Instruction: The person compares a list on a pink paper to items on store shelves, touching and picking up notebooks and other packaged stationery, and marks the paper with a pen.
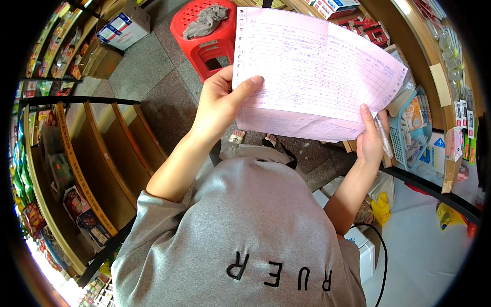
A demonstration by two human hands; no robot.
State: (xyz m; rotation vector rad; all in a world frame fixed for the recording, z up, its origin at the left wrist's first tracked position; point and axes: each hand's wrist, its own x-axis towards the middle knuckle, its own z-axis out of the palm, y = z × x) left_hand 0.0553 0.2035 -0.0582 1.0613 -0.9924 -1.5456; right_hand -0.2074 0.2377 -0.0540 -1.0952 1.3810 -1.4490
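A pink printed form sheet with punched edges and handwritten ticks is held up in front of me. My left hand pinches its left edge, thumb on top of the paper. At its lower right corner, my right hand grips the sheet and also holds a clear pen, which points down. The lower part of the paper is folded or has another sheet behind it; I cannot tell which.
A red plastic stool bearing a grey cloth stands ahead. Wooden shelves are at the left, with a cardboard box beyond. To the right, a blue plastic basket sits on a goods shelf. A black cable hangs lower right.
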